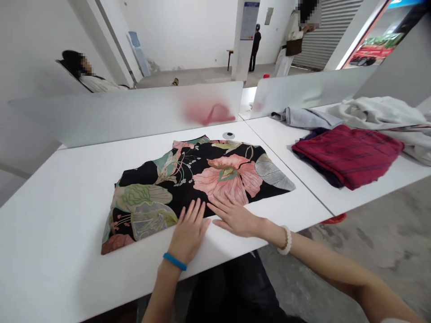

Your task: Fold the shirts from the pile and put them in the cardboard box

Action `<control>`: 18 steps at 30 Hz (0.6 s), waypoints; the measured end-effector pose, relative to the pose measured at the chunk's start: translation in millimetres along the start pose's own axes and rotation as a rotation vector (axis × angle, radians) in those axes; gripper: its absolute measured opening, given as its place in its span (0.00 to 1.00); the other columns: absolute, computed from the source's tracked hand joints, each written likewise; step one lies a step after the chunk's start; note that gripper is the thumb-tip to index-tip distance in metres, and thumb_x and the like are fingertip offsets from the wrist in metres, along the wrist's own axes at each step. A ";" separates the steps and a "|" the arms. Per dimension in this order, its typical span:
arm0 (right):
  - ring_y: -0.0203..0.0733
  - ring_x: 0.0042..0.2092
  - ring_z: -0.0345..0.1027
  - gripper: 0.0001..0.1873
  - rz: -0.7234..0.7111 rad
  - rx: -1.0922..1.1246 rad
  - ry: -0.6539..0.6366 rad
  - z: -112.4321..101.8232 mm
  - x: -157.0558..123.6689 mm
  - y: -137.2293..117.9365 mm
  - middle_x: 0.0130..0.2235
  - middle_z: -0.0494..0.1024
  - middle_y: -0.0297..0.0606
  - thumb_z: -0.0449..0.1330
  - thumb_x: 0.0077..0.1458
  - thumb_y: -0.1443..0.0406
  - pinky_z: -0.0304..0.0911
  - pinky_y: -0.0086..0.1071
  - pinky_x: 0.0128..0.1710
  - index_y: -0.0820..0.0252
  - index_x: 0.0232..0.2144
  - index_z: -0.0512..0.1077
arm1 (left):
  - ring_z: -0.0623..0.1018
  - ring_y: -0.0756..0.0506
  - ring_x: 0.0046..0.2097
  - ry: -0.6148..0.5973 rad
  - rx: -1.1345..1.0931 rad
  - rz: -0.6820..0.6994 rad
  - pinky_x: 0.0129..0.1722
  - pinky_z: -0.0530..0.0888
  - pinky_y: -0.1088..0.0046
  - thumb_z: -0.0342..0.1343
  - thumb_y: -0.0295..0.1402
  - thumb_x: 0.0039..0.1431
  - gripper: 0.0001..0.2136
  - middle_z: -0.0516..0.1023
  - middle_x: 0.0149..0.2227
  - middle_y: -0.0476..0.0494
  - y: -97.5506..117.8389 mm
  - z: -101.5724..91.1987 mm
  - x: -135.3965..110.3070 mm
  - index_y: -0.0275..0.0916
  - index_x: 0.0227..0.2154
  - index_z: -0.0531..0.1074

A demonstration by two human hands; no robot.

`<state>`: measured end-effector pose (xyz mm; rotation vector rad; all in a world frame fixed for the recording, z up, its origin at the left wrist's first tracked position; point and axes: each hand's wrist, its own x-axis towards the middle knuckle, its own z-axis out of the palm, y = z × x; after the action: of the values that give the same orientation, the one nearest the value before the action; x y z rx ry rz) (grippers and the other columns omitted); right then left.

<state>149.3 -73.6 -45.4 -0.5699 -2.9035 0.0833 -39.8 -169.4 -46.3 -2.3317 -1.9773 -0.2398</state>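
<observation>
In the head view, the floral cloth [183, 197] lies spread on the white table [50, 220], left of the seam, its near edge running just in from the table's front. The left hand [188, 231], with a blue band [174, 261] at its wrist, rests palm down, its fingers extended on that near edge; it grips nothing. The right hand [237, 218], below a beaded bracelet [288, 241], lies just beside it, likewise flat and released, fingertips on the cloth by the pink flower. Beyond the far edge sits a small disc [228, 135], near the frosted divider [134, 114]. Right of the seam lie a folded red cloth [350, 154], a grey cloth [308, 118] and a white cloth [384, 111]. Behind the divider, one person [97, 84] leans back at the left, near a water dispenser [139, 54].
</observation>
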 end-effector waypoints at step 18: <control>0.50 0.35 0.65 0.25 1.136 -0.327 0.329 -21.1 -132.9 92.8 0.33 0.73 0.52 0.44 0.61 0.50 0.57 0.40 0.36 0.66 0.31 0.69 | 0.68 0.28 0.57 0.282 -0.045 -1.118 0.54 0.65 0.48 0.36 0.51 0.56 0.35 0.70 0.53 0.22 -96.1 -47.4 -81.2 0.27 0.55 0.64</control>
<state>308.5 -37.9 -55.0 -1.9652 -1.9401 -0.3059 -150.6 -239.9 -17.4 -0.8684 -2.8303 -0.6056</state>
